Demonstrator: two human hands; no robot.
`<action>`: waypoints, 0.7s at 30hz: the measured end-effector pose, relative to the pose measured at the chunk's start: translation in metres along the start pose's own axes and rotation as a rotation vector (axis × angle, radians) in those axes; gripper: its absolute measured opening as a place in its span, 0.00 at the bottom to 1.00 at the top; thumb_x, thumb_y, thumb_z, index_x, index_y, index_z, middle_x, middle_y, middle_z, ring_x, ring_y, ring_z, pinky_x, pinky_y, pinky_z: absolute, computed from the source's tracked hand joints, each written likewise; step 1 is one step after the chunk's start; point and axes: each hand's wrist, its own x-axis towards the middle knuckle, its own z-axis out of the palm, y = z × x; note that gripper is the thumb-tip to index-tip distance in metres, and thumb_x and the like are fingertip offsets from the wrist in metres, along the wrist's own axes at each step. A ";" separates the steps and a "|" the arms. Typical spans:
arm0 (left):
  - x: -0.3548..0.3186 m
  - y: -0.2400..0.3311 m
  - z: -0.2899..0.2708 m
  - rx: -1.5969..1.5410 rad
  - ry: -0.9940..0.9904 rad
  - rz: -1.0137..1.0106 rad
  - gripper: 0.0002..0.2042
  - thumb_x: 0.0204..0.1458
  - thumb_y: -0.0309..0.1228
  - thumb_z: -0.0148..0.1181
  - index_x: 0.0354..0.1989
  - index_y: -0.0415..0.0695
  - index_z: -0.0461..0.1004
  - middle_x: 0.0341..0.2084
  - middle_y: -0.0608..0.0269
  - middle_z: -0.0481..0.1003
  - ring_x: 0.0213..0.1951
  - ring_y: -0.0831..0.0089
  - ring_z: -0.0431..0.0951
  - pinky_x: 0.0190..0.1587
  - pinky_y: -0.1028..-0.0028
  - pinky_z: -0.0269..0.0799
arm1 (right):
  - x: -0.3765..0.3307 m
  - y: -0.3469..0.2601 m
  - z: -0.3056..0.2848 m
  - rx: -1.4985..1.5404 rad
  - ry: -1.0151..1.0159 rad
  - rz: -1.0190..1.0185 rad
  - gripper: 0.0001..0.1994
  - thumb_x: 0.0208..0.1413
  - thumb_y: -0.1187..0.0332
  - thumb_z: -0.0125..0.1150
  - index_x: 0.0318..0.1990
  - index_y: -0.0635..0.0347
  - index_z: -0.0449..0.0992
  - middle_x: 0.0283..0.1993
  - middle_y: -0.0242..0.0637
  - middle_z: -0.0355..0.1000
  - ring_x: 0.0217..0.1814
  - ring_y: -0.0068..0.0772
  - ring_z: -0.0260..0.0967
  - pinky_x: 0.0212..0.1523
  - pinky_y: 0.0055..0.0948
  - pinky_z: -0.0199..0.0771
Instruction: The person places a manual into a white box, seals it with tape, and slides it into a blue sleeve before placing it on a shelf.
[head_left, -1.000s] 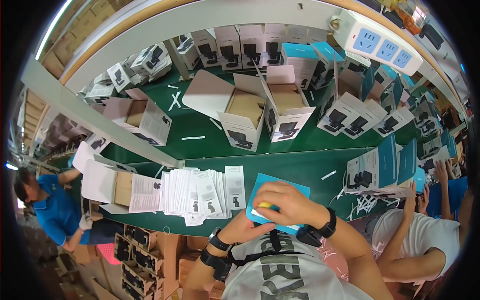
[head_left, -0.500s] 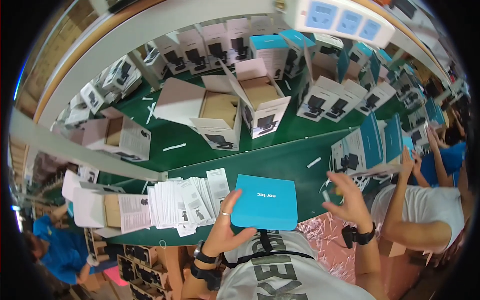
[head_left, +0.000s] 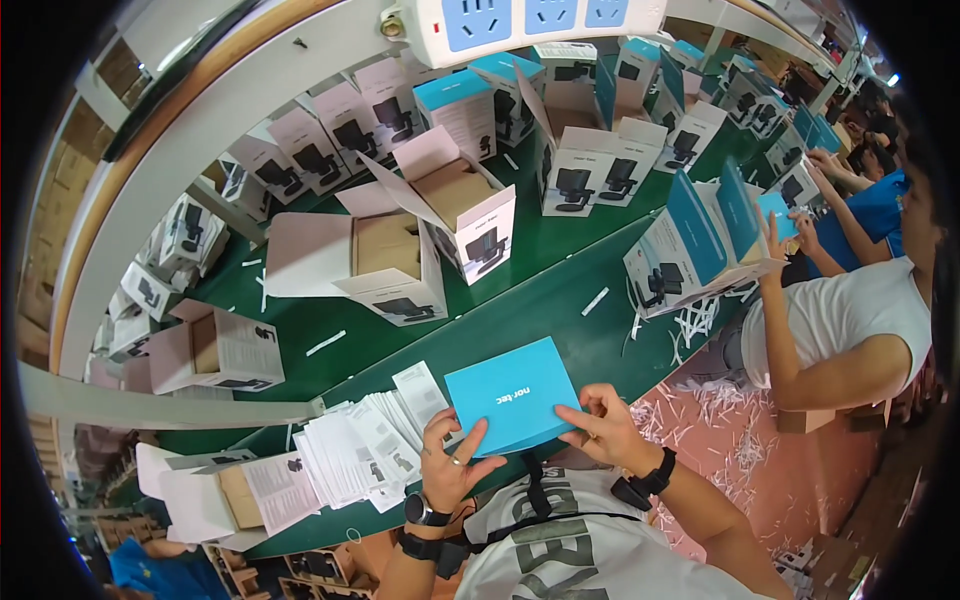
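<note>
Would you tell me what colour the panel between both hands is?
The panel is bright blue, clearest in the head view.

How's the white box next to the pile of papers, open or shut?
Open: the white box has its flaps spread out, and brown cardboard shows inside.

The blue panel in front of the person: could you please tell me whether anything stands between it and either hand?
Nothing visible does: the left hand touches the left side of the blue panel, and the right hand its right side. White leaflets lie further left on the green table, not in between.
</note>
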 end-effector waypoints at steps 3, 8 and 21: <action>0.004 -0.003 -0.002 0.009 -0.036 0.029 0.33 0.37 0.33 0.85 0.58 0.51 0.83 0.43 0.58 0.67 0.53 0.48 0.75 0.53 0.54 0.77 | -0.005 0.000 -0.003 0.083 -0.037 0.059 0.26 0.48 0.75 0.80 0.58 0.49 0.85 0.42 0.32 0.66 0.31 0.26 0.64 0.30 0.26 0.67; -0.004 -0.009 0.000 -0.075 -0.037 -0.017 0.33 0.39 0.33 0.84 0.59 0.50 0.82 0.46 0.57 0.67 0.53 0.48 0.74 0.55 0.54 0.75 | 0.001 -0.004 0.008 0.071 0.057 -0.009 0.27 0.49 0.75 0.79 0.59 0.47 0.85 0.43 0.32 0.67 0.31 0.27 0.64 0.32 0.27 0.67; 0.065 0.050 0.013 0.244 -0.459 0.038 0.43 0.49 0.49 0.76 0.73 0.47 0.67 0.71 0.43 0.61 0.72 0.31 0.57 0.70 0.36 0.59 | 0.005 0.007 0.002 -0.025 -0.079 -0.128 0.24 0.48 0.76 0.73 0.56 0.56 0.84 0.61 0.40 0.80 0.29 0.32 0.73 0.28 0.28 0.71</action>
